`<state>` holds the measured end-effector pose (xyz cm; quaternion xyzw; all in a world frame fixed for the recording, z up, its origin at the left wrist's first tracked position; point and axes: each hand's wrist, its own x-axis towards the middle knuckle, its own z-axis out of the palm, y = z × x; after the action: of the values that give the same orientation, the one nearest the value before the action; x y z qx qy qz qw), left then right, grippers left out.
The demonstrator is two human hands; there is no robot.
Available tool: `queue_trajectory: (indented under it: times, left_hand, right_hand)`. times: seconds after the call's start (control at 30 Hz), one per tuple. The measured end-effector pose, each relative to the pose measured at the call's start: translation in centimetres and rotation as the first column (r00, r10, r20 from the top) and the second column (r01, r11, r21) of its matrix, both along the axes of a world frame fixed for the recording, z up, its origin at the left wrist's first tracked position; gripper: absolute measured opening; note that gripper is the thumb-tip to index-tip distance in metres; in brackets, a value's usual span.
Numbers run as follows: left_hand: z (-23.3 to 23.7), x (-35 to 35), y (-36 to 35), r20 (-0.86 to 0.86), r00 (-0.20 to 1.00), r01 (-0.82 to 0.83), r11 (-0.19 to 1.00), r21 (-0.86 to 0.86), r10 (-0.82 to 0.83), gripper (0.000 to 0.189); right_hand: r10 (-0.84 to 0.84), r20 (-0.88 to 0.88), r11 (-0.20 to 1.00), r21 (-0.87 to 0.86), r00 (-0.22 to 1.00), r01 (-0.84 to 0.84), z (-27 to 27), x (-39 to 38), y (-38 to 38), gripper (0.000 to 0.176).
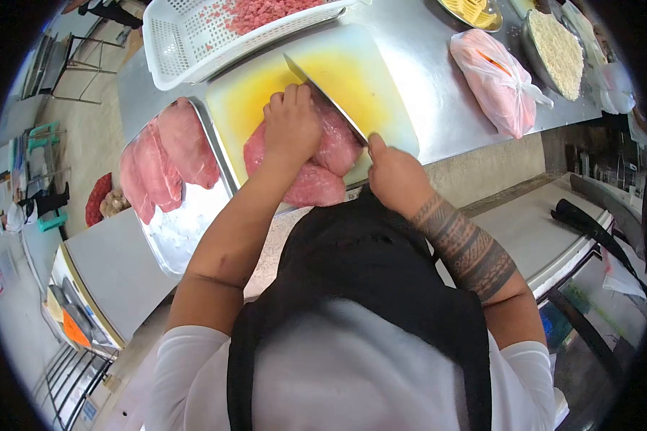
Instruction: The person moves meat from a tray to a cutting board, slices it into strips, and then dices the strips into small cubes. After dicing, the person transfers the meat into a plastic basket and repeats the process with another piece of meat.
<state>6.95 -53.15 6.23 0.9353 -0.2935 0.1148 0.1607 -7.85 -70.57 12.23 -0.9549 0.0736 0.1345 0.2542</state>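
Observation:
My left hand (293, 121) presses down on a large piece of raw meat (336, 144), its fingers curled over the top. My right hand (395, 176) is wrapped round the handle of a kitchen knife (338, 105). The long blade lies across the far right side of the meat, pointing away to the upper left, close beside my left fingers. Under the meat is a white cutting board (392, 108) with a yellow-stained middle. The near end of the meat hangs at the board's front edge, close to my black apron.
Left of the board, a metal tray (172, 233) holds more raw meat slabs (169, 154). Behind stands a white perforated basket (183, 50) with diced meat (273, 11). To the right are a tied plastic bag (492, 82), a bowl of white grains (556, 54) and a bowl of yellow strips (474, 13).

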Motion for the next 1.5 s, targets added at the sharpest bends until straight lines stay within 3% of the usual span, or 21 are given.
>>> queue_trajectory:
  times: [0.3,0.53,0.63,0.73,0.87,1.07,1.1,1.33,1.5]
  left_hand:
    - [0.0,0.2,0.3,-0.035,0.999,0.017,1.000,0.024,-0.016,0.033]
    - [0.3,0.3,0.3,-0.104,0.995,0.011,1.000,0.025,-0.008,0.033]
    - [0.3,0.1,0.1,-0.116,0.993,-0.003,0.999,0.039,0.008,0.031]
    - [0.2,0.1,0.1,-0.090,0.996,-0.011,1.000,0.023,0.013,0.029]
    - [-0.5,0.2,0.1,-0.017,1.000,-0.001,1.000,-0.026,0.000,0.027]
    - [0.5,0.7,0.4,-0.142,0.989,-0.038,0.999,-0.027,0.034,0.030]
    - [0.7,0.4,0.5,-0.199,0.979,-0.044,0.999,-0.029,0.037,0.031]
    - [0.2,-0.1,1.4,-0.077,0.997,0.021,1.000,-0.008,-0.021,0.039]
    - [0.1,-0.1,1.4,-0.074,0.996,0.043,0.999,-0.012,-0.043,0.040]
  right_hand:
    - [0.021,-0.157,1.000,-0.008,0.987,-0.022,8.7,-1.5,-1.3,0.023]
    - [0.018,-0.111,1.000,0.002,0.994,-0.017,3.0,3.8,1.2,0.023]
    - [-0.065,-0.090,0.997,0.023,0.994,0.067,0.3,6.1,2.7,0.024]
    - [0.005,-0.044,1.000,0.007,0.999,-0.004,1.8,5.1,2.2,0.026]
    - [-0.029,-0.289,0.997,-0.076,0.957,0.008,7.6,-3.3,0.0,0.025]
    - [-0.025,-0.067,1.000,-0.008,0.997,0.024,-0.2,-1.8,0.8,0.025]
    - [-0.017,-0.076,1.000,-0.021,0.997,0.016,0.4,-2.1,1.0,0.024]
    - [0.007,-0.124,0.999,-0.044,0.992,-0.012,8.1,-2.2,-0.4,0.022]
    - [0.059,-0.186,0.998,0.018,0.981,-0.057,8.7,-1.3,-1.3,0.025]
